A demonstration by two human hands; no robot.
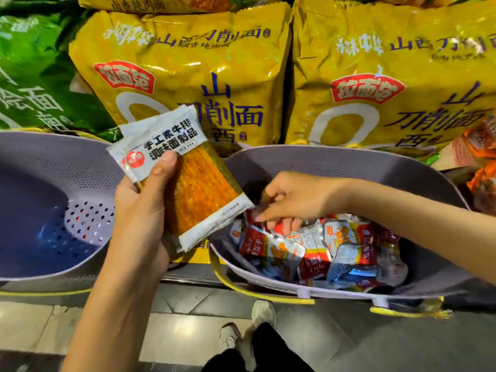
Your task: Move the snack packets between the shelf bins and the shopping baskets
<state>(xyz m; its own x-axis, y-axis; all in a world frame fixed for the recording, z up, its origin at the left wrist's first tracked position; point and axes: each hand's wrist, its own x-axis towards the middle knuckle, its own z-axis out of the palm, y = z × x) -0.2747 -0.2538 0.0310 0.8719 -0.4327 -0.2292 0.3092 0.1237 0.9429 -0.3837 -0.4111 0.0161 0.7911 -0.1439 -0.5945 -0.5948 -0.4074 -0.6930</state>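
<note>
The left hand (139,202) held a long spicy-strip packet (198,189) upright above the gap between the two tubs, thumb pressed across its white printed end and fingers curled behind it. The right hand (292,197) was down inside the right purple bin (349,159), its fingers (288,226) bent and closed on a small red packet (277,226) at the top of the heap of small red-and-silver packets (316,253). The left purple bin (80,162) showed its perforated floor with nothing visible in it. Big yellow noodle bags (188,63) stood stacked behind both bins.

The step looked like picking one small packet out of the heap. To do it well, the pinch should sit on the packet's body or sealed edge rather than a slippery corner; the lift should go straight up, so that neighbouring packets slide off instead of being dragged over the rim. The long packet's lower corner hung just beside the right hand, so the left hand would do best to keep it tilted away; otherwise the two could knock together. How firm the pinch was could not be told; the fingertips partly hid the packet.
</note>
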